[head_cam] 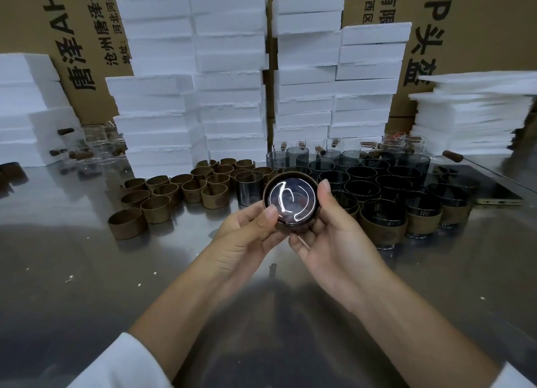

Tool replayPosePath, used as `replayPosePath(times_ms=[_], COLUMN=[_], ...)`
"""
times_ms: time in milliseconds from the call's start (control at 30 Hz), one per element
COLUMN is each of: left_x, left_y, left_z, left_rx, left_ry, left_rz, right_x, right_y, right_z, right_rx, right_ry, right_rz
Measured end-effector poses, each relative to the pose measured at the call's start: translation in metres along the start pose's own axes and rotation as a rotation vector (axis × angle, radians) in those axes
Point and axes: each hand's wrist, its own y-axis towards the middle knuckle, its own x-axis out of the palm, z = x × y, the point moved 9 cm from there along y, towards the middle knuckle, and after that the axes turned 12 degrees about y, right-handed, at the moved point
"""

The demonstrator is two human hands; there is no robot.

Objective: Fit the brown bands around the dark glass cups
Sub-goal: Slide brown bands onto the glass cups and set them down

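Observation:
Both hands hold one dark glass cup (290, 200) above the metal table, its round base turned toward me and shining. A brown band (268, 184) wraps its rim. My left hand (247, 236) grips the cup from the left with the thumb on its face. My right hand (328, 230) grips it from the right and below. Loose brown bands (162, 195) lie in a cluster on the left. Dark cups (363, 181) stand packed together on the right, and the front ones (383, 227) wear bands. One bare dark cup (248, 188) stands just behind my left hand.
White foam box stacks (189, 82) and cardboard cartons (72, 47) wall off the back. Clear glass cups (93, 149) with brown handles sit at the back left. A foam sheet pile (470, 117) stands at the back right. The steel table (87, 271) carries small white crumbs.

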Motion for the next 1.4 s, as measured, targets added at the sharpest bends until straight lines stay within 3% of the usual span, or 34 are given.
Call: replayPosePath(times_ms=[433,600,700,833,933,1033,1200,1400], left_x=[-0.007,-0.005,-0.008,-0.003,-0.003,-0.01,-0.012,-0.015], left_y=[0.002,0.001,-0.001,-0.004,-0.004,-0.003,-0.001,-0.001], left_z=[0.001,0.011,0.019,0.026,0.028,0.024,0.013,0.01], left_rx=[0.06,0.079,0.103,0.147,0.184,0.155,0.037,0.072], left_ry=[0.046,0.091,0.207,0.457,0.555,0.49,0.421,0.447], left_rz=[0.056,0.058,0.045,-0.016,-0.014,0.048,0.064,0.087], right_x=[-0.005,-0.013,-0.023,-0.015,-0.009,-0.006,-0.003,-0.009], right_y=[-0.001,0.0,-0.001,-0.003,0.0,0.002,0.001,0.003], right_z=[0.006,0.003,0.005,0.01,0.004,-0.008,-0.022,-0.025], right_rx=[0.112,0.086,0.145,0.191,0.124,-0.005,-0.181,-0.254], right_ry=[0.112,-0.108,-0.253,-0.148,-0.052,0.005,-0.173,-0.333], right_rz=[0.036,0.104,0.189,0.116,0.068,0.039,-0.03,0.015])
